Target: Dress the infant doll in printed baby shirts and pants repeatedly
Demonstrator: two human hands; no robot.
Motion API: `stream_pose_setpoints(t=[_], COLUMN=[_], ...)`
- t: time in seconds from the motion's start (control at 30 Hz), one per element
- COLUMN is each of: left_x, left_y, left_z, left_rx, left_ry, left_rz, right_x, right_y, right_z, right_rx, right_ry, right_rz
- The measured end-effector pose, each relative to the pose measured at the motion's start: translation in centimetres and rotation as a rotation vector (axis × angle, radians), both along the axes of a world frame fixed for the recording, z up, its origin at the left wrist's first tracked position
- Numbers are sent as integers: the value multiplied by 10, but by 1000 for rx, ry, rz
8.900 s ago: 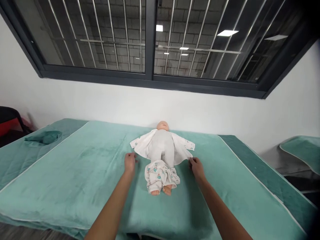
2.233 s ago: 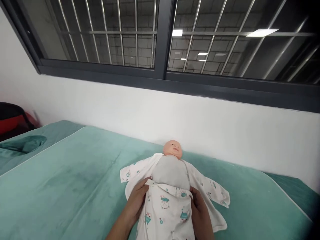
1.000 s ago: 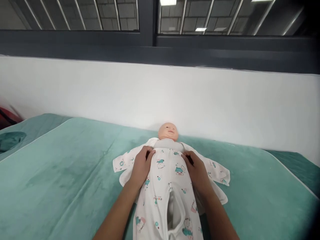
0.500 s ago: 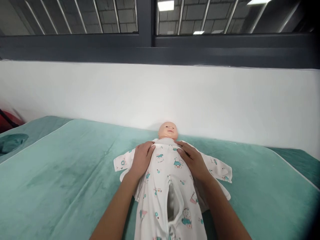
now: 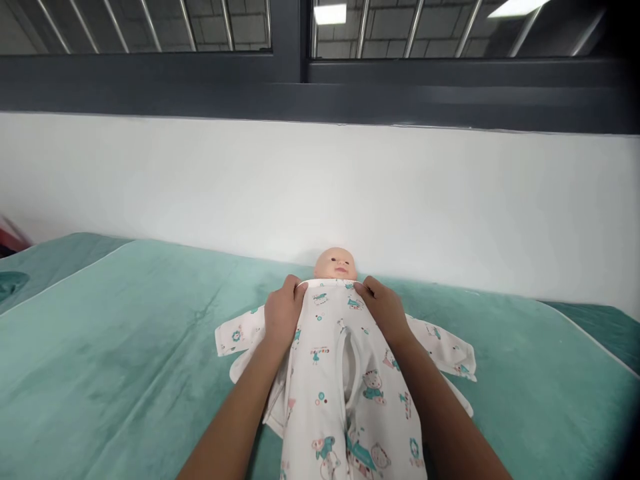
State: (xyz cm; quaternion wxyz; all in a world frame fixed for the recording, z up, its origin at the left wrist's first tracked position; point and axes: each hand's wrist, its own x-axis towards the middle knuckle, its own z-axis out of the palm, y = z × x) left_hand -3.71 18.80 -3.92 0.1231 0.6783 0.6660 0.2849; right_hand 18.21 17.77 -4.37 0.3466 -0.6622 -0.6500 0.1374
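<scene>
A baby doll (image 5: 336, 263) lies on its back with its head toward the wall; only the head shows above the cloth. White printed baby pants (image 5: 320, 353), with a slit at the crotch, are spread over its body, the top edge raised near the chin. My left hand (image 5: 285, 310) is closed on the left end of that top edge. The right end is pinched by my right hand (image 5: 383, 307). Under the pants lies a white printed baby shirt (image 5: 445, 343), its sleeves stretched out to both sides. The doll's body is hidden.
A green padded cover (image 5: 125, 347) spreads beneath everything. Behind it rises a white wall (image 5: 320, 187) with a dark window frame (image 5: 300, 100) above. Something red (image 5: 11, 237) shows at the far left edge.
Both hands have gone from lying on the pants to gripping the top edge. That edge has moved up toward the doll's chin and is pulled taut. The view has shifted slightly.
</scene>
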Motion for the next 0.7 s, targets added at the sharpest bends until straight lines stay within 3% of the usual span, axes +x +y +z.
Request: stream_pose_setpoints(t=[0.1,0.2,0.37,0.5,0.7], left_x=[-3,-6,-14,-20,-19], left_y=[1,-1,-20,-48,-82], left_z=[-1,-6,-23,-36,-29], left_rx=[57,109,174,274,416], left_ry=[-13,25,-42,-13,146], left_rz=[-173,-274,-245,-268,-145], right_x=[-1,-1,1,0,4], right_y=[0,-3,-26,-62,-96], right_z=[-2,-4,-14,-21,-22], right_rx=[40,198,299,337,200], right_ry=[124,211,125,183,212], right_rz=[3,59,133,25,-113])
